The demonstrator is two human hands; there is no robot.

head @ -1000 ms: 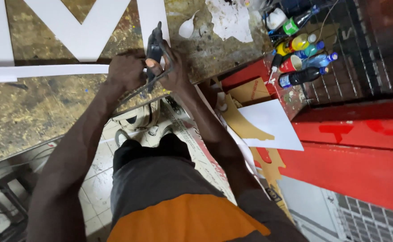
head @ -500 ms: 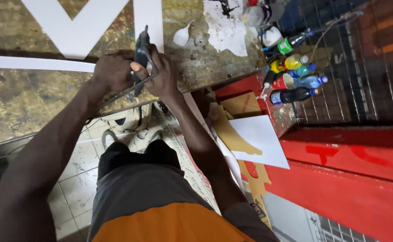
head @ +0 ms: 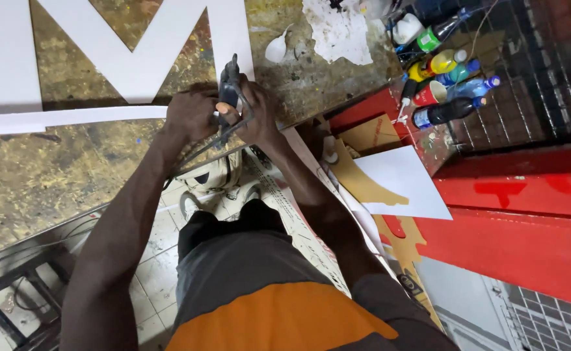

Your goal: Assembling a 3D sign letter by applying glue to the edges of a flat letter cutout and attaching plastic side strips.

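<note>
Both my hands grip a dark grey hand tool [head: 228,88] with a cable hanging from it, held at the near edge of a stained worktable [head: 45,175]. My left hand [head: 191,114] closes around its left side and my right hand [head: 254,116] wraps the right side. The tool's nose points up onto a large white cut-out letter [head: 142,58] lying flat on the table. A long white strip [head: 64,118] runs leftward from my left hand along the table.
Several coloured bottles and cans [head: 445,71] crowd the upper right by a wire grille. A white sheet [head: 402,182] and brown card pieces [head: 363,185] lie on red panels [head: 513,240]. A white funnel [head: 276,47] and crumpled paper [head: 341,29] rest on the table. My shoes [head: 217,182] stand on tiled floor.
The view has shifted slightly, so hands and tool sit a little lower and to the right in frame. Both hands keep the same grip on the tool by the white letter.
</note>
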